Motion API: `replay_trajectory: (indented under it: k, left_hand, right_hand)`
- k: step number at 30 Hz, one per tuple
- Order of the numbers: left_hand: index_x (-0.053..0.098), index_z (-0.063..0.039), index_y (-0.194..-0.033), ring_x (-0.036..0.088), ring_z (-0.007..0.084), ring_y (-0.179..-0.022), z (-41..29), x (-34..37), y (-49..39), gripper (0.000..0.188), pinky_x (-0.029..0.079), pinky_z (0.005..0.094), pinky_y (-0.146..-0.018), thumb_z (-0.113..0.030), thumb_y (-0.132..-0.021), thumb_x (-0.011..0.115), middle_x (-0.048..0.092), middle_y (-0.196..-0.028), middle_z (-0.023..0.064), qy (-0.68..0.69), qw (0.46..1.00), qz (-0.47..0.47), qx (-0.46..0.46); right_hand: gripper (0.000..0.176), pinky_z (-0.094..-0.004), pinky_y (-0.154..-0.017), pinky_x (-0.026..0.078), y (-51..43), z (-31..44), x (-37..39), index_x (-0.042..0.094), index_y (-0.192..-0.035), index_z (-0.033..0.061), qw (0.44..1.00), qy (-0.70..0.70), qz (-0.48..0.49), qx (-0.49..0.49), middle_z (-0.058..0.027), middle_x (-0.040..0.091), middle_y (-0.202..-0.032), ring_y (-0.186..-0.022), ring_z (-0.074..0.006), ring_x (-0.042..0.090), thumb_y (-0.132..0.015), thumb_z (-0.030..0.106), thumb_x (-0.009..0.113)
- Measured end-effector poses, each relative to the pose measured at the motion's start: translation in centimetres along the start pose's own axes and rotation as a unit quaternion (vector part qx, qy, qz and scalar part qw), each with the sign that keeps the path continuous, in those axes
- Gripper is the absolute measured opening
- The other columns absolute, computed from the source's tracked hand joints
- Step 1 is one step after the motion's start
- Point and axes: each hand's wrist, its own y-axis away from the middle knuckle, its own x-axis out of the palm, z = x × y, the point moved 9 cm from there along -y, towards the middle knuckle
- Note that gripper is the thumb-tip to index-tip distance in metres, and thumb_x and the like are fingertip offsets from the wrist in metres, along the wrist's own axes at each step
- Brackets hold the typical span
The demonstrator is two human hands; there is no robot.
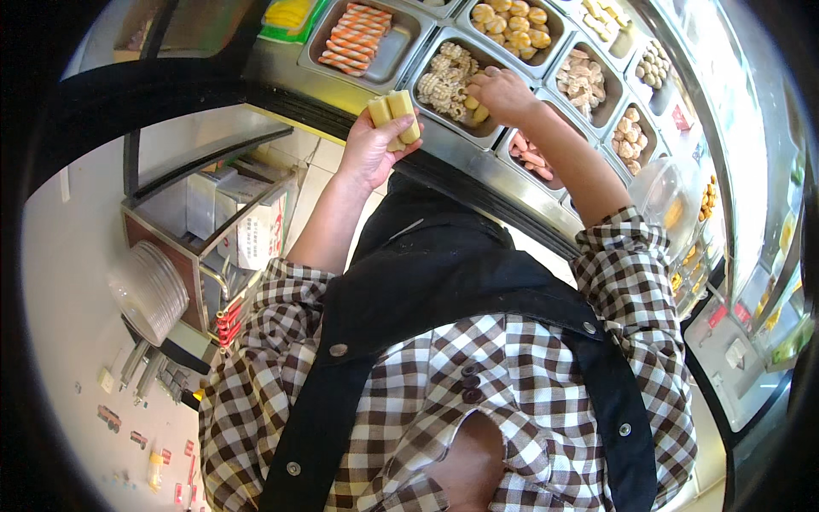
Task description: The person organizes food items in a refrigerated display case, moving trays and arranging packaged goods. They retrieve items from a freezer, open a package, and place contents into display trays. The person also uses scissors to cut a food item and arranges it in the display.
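Note:
Pale yellow food sticks (398,112) lie bunched in my left hand (377,144), thumb across them, just off the counter's front edge. My right hand (502,96) reaches down into the right side of a steel food pan (441,118). Its fingertips are at some yellow pieces (478,114); whether they grip one cannot be made out. Curled, scored whitish food pieces (441,77) fill the left part of that pan. Under my right forearm, another pan holds pink sausages (530,157).
Orange-striped sticks (355,38), yellow-and-white balls (510,25) and pale chunks (580,80) fill neighbouring pans. Curved glass (710,96) borders the counter at right. A clear plastic lid (668,192) sits near my right elbow. At left stand a shelf with cartons (246,217) and stacked round lids (150,291).

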Motion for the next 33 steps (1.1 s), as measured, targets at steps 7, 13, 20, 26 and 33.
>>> replay_trajectory:
  k: [7,13,20,26,33]
  left_hand:
    - [0.047,-0.007,-0.119,0.062,0.0255,-0.092,0.3,-1.5,0.7,0.039,0.056,0.038,-0.072,-0.004,-0.083,0.064,0.06,-0.109,0.0126,0.021,1.0,-0.016,0.004]
    - [0.046,-0.007,-0.119,0.062,0.0251,-0.093,0.2,-1.4,1.0,0.039,0.056,0.0379,-0.072,-0.004,-0.083,0.063,0.06,-0.109,0.0133,0.037,0.999,-0.017,0.004]
    - [0.045,-0.007,-0.119,0.062,0.0249,-0.092,-0.2,-0.8,0.6,0.041,0.056,0.0368,-0.072,-0.004,-0.083,0.064,0.06,-0.109,0.013,0.024,1.0,-0.008,0.002]
    - [0.045,-0.006,-0.118,0.063,0.0246,-0.091,-0.2,0.5,0.3,0.042,0.056,0.036,-0.07,-0.004,-0.082,0.065,0.061,-0.107,0.0128,0.0,1.0,0.015,-0.002]
    - [0.046,-0.005,-0.115,0.063,0.0229,-0.089,0.1,1.5,-0.7,0.041,0.056,0.0347,-0.071,-0.005,-0.08,0.068,0.061,-0.104,0.0122,-0.039,0.999,0.014,-0.012]
  right_hand:
    - [0.035,-0.0352,-0.081,0.045,-1.5,-0.2,1.2,0.066,-0.094,0.0094,0.988,0.068,0.141,0.01,-0.0062,0.057,-0.105,-0.102,-0.024,0.056,-0.062,0.022,0.073]
    - [0.038,-0.035,-0.078,0.046,-1.4,-0.3,2.7,0.063,-0.09,0.0086,0.974,0.071,0.215,0.017,-0.0065,0.061,-0.096,-0.098,-0.025,0.056,-0.057,0.024,0.074]
    - [0.032,-0.0389,-0.067,0.053,-0.6,-1.3,4.0,0.066,-0.093,0.0125,0.958,-0.012,0.282,0.053,-0.0074,0.067,-0.086,-0.085,-0.0271,0.065,-0.061,0.018,0.071]
    - [0.029,-0.0402,-0.065,0.053,0.9,-2.1,0.4,0.066,-0.09,0.0128,0.974,-0.07,0.204,0.074,-0.0093,0.067,-0.085,-0.083,-0.0284,0.065,-0.061,0.017,0.07]
    - [0.037,-0.0292,-0.067,0.05,13.7,-7.0,-0.7,0.06,-0.096,-0.002,0.714,-0.618,-0.013,0.329,-0.0071,0.063,-0.083,-0.073,-0.0157,0.061,-0.066,0.015,0.073]
